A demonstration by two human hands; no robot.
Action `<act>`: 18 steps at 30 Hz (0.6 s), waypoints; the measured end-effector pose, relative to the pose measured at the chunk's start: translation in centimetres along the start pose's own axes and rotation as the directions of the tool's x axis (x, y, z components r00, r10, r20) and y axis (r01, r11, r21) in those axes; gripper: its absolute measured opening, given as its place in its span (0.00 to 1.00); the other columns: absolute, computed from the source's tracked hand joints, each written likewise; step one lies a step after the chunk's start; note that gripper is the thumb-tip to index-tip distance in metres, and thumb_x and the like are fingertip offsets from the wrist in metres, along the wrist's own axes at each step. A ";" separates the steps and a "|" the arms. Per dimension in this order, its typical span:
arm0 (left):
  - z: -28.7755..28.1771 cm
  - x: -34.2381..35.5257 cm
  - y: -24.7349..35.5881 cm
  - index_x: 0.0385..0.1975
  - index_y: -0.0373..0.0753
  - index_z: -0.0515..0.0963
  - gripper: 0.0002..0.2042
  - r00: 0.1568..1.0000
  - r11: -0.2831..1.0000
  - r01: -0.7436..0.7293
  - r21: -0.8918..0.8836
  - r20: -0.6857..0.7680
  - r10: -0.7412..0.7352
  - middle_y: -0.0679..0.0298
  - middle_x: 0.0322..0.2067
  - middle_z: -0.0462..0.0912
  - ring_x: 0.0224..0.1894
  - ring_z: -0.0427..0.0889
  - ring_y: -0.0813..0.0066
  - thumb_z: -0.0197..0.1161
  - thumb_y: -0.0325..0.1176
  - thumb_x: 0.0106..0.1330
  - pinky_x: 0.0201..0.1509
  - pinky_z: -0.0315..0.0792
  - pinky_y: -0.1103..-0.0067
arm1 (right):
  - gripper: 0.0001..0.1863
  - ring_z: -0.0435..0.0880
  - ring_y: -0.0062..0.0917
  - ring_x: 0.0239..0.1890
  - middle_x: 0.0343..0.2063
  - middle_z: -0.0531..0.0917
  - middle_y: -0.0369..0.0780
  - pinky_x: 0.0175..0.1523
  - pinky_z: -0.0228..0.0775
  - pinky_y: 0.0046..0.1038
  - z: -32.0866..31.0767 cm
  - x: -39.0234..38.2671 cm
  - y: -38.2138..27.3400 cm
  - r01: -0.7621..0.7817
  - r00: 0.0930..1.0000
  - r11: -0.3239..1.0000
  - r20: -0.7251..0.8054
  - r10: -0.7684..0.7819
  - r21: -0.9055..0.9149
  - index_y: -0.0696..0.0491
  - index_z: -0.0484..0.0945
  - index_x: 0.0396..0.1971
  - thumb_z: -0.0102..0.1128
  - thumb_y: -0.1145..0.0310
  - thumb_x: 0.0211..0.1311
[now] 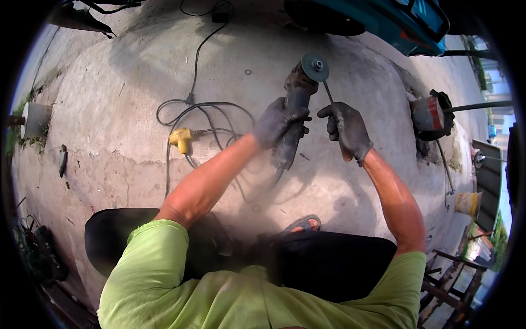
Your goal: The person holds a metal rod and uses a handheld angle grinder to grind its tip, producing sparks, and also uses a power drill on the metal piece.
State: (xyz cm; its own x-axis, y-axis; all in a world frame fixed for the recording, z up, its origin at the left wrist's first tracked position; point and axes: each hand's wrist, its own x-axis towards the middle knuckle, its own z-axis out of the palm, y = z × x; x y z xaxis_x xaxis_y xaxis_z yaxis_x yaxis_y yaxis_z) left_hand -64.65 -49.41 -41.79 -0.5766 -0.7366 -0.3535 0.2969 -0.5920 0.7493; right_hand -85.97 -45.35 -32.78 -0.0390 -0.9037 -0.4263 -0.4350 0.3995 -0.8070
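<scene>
My left hand [274,126], in a dark glove, is wrapped round the body of an angle grinder [298,97]. At the tool's far end a round greenish disc [313,61] faces up. My right hand [350,134], also gloved, is closed on a thin dark metal rod [327,90]. The rod's far tip is at the disc's near right edge; whether the two touch I cannot tell. Its other end is hidden in my palm. From the grinder's near end a dark cord [278,176] runs down toward my knees.
A yellow plug connector [182,139] and looped black cable [203,104] lie on the concrete at left. A blue machine [378,24] stands at far right. Buckets [427,114] and a metal frame [452,282] are along the right side. My sandalled foot [307,223] is below the grinder.
</scene>
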 end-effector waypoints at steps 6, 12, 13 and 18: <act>0.2 -0.1 0.0 0.61 0.29 0.62 0.30 0.999 1.000 -0.009 -0.009 0.031 0.009 0.46 0.49 0.86 0.37 0.91 0.61 0.71 0.39 0.69 0.38 0.89 0.70 | 0.17 0.88 0.23 0.30 0.29 0.86 0.39 0.36 0.79 0.27 -0.3 1.0 1.3 0.013 0.997 0.989 -0.074 -0.002 0.145 0.58 0.83 0.46 0.50 0.61 0.78; 0.7 -0.7 0.4 0.61 0.28 0.62 0.31 1.000 1.000 0.023 0.017 0.021 -0.023 0.47 0.49 0.86 0.38 0.91 0.61 0.71 0.39 0.69 0.38 0.89 0.70 | 0.17 0.81 0.21 0.22 0.26 0.83 0.39 0.31 0.77 0.27 -0.1 1.0 0.8 0.010 0.993 1.000 -0.117 -0.007 0.018 0.59 0.82 0.49 0.47 0.64 0.82; 0.7 -0.6 0.3 0.61 0.28 0.62 0.31 0.999 1.000 0.021 0.013 0.023 -0.022 0.47 0.49 0.86 0.38 0.91 0.61 0.71 0.39 0.69 0.38 0.89 0.70 | 0.17 0.80 0.20 0.22 0.25 0.82 0.39 0.30 0.76 0.27 -0.1 1.1 0.9 0.009 0.993 1.000 -0.120 -0.007 0.017 0.58 0.82 0.48 0.47 0.63 0.83; 0.7 -0.4 -0.1 0.61 0.28 0.62 0.31 1.000 1.000 0.019 0.002 0.016 -0.019 0.46 0.49 0.86 0.39 0.91 0.60 0.72 0.39 0.69 0.39 0.89 0.69 | 0.17 0.83 0.24 0.22 0.24 0.84 0.40 0.32 0.77 0.29 0.0 1.7 2.1 -0.011 0.993 0.997 -0.115 0.019 0.070 0.57 0.83 0.46 0.49 0.61 0.78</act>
State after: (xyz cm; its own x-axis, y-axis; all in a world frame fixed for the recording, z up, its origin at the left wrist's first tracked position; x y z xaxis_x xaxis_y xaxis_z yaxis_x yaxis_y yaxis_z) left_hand -64.96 -48.80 -41.37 -0.5940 -0.7198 -0.3593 0.2839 -0.6054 0.7436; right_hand -87.00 -46.03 -35.21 -0.1503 -0.9077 -0.3917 -0.3701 0.4191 -0.8291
